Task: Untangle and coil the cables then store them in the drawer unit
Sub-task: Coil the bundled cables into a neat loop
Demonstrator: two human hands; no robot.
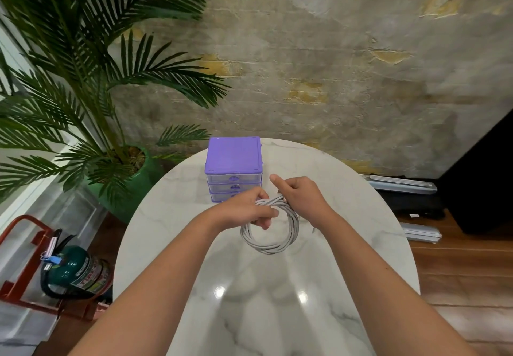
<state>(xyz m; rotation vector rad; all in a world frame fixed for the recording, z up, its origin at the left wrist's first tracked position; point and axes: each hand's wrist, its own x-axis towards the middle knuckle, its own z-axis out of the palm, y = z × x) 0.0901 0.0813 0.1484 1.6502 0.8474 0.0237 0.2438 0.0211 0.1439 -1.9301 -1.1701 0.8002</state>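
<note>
A white cable (273, 246) is wound into a round coil of several loops, held above the marble table (266, 314). My left hand (245, 208) pinches the coil's upper left part. My right hand (301, 193) grips the coil's top right, with the index finger stretched out to the left. Just behind both hands stands the purple drawer unit (234, 158), with three clear drawers, all closed. My left hand covers part of the lowest drawer.
A palm in a green pot (130, 186) stands left of the table. A green fire extinguisher (75, 272) on a red stand lies at the lower left on the floor. Black and grey items (408, 192) lie on the floor at the right.
</note>
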